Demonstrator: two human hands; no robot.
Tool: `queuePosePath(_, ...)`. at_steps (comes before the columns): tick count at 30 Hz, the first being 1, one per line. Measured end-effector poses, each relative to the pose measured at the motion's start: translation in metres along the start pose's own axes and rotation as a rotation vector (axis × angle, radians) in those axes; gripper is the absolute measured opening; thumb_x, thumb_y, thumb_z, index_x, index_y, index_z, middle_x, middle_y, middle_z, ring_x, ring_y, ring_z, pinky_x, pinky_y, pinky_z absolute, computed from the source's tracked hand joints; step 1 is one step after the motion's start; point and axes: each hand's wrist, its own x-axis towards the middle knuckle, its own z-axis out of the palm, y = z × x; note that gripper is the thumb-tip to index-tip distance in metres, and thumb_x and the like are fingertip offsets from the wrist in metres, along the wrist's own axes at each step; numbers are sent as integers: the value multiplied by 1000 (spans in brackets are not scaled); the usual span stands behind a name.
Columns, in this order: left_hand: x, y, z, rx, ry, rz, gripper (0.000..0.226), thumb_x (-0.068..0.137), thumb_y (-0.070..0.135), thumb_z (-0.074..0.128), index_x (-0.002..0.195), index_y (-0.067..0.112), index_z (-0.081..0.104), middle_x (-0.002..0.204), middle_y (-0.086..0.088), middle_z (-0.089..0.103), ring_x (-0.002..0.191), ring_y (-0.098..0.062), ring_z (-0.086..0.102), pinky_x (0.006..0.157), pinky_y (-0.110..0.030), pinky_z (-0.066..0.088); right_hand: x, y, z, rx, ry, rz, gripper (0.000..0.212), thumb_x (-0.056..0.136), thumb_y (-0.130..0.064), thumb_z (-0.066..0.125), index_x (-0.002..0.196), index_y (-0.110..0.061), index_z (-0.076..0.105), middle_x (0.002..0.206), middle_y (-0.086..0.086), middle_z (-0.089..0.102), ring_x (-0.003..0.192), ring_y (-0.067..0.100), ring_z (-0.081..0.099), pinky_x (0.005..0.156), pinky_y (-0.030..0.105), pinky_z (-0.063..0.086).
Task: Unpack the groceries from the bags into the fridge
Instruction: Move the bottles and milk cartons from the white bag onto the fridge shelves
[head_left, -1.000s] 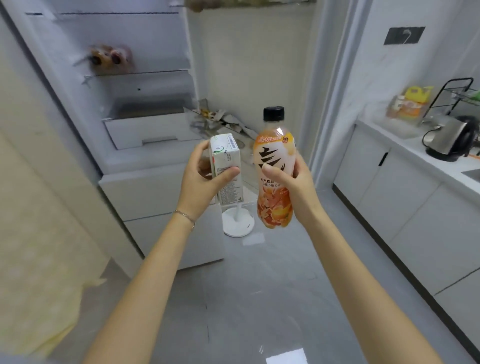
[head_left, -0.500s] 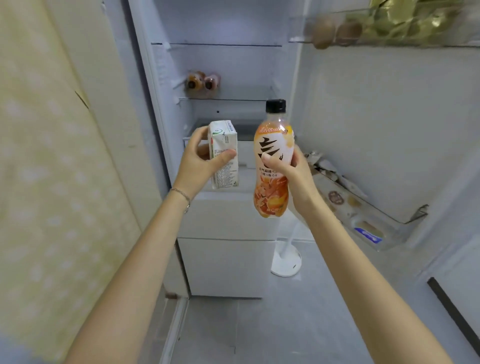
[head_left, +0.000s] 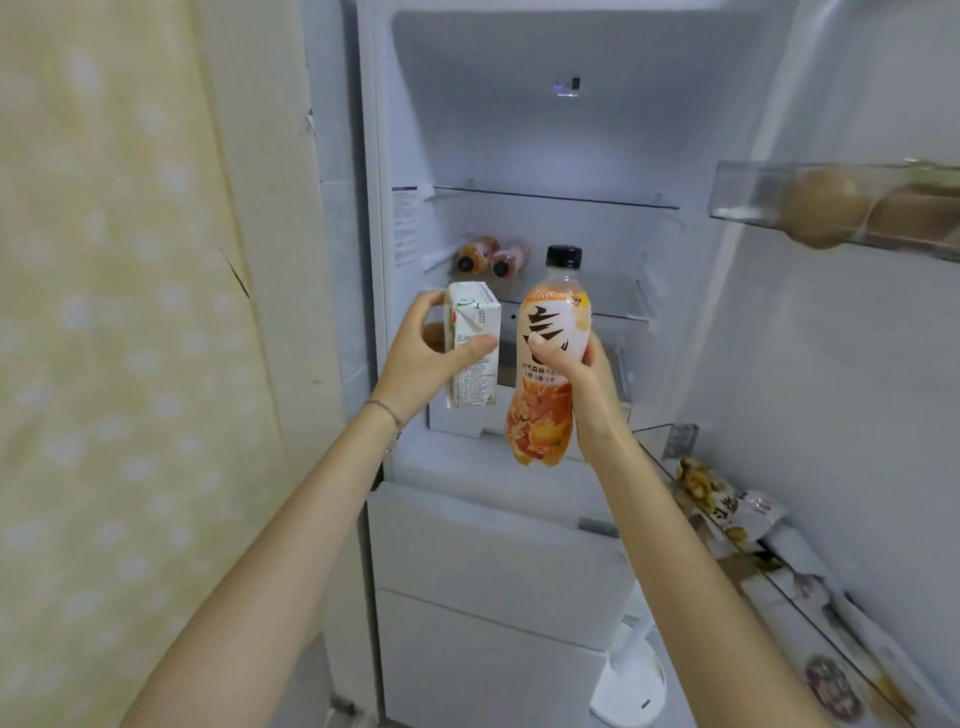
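A person's left hand closes fingers and thumb round a small white drink carton, held upright before the open fridge. The right hand grips the waist of a black-capped, orange-labelled drink bottle, also upright and just beside the carton. Both are raised in front of the fridge's lower glass shelf; whether they are inside the compartment cannot be told. A thin bracelet circles the left wrist. On the shelf behind, two small bottles lie on their sides, caps outward. The fridge's upper door bin holds round brown items, too blurred to name, and its lower door bin holds snack packets. White drawers sit beneath, and a pale yellow patterned fabric hangs left of the fridge.
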Motion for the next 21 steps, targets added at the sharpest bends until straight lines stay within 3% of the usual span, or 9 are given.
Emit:
queuePosePath(6,61,-30,4,7,8,-12,50,80,29,76,120,22,46,114,5,65,95,-4,65,65,-15,53,66,23,6,0,47,47,33,83,-27,71,110,-36,54,102,-14,66,93,7,64,69,23,49)
queuePosePath(12,129,-68,2,-37,-27,16,50,81,25,76,121,21,46,119,-1,64,100,-10,65,67,-17,55,132,47,12,-39,147,49,49,79,-34,74,121,-33,50,112,-7,64,102,18,63,87,40,53)
queuePosePath(15,165,-87,-1,-51,-31,52,46,81,23,76,116,24,47,114,5,64,96,-2,64,70,-17,54,163,53,19,-65,194,26,48,83,-30,72,125,-31,47,117,-4,62,104,18,62,87,38,53)
queuePosePath(18,199,-104,-3,-81,-84,79,48,81,23,75,119,23,46,119,-1,65,104,-12,65,81,-28,57,192,56,24,-99,232,-5,51,84,-29,72,128,-27,47,121,-2,62,106,20,61,89,39,53)
queuePosePath(21,225,-114,-6,-96,-97,87,51,82,23,75,123,22,44,120,2,63,105,-10,63,80,-25,57,215,55,25,-112,264,-49,55,80,-28,76,127,-27,47,121,-2,62,108,18,61,90,38,52)
